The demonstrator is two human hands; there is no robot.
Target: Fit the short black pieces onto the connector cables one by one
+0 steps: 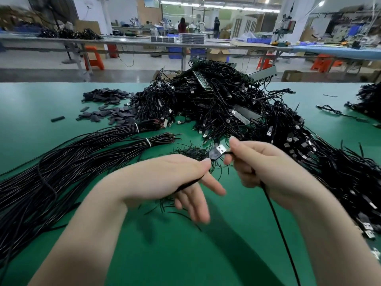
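**Both your hands hold one connector cable above the green table**

At the far left, long black wire bundles [61, 162] lie across the green table [175, 254], each tied with a white band. Their long axes run from the lower left up toward the middle, and their stripped ends point right.

Behind them, toward the upper left, is a loose heap of short black pieces [109, 108], lying flat and pointing every which way. One piece sits apart at the left of the heap.

Your left hand [177, 174] is in the lower middle. Its thumb and forefinger pinch the black moulded end of a connector cable [217, 152]; the other fingers hang loose and spread downward. A dark strand runs under the palm; whether it is a cable or a short piece cannot be told.

The connector is between your two hands, raised off the table. Its long axis tilts from lower left to upper right, with the metal plug pointing up and right, toward your right thumb.

Your right hand [266, 170] grips the cable just behind the plug, fingers curled round it. The cable drops from that fist toward the bottom edge.

Behind and to the right spreads a big tangled pile of connector cables [237, 108], plugs scattered along its right side.
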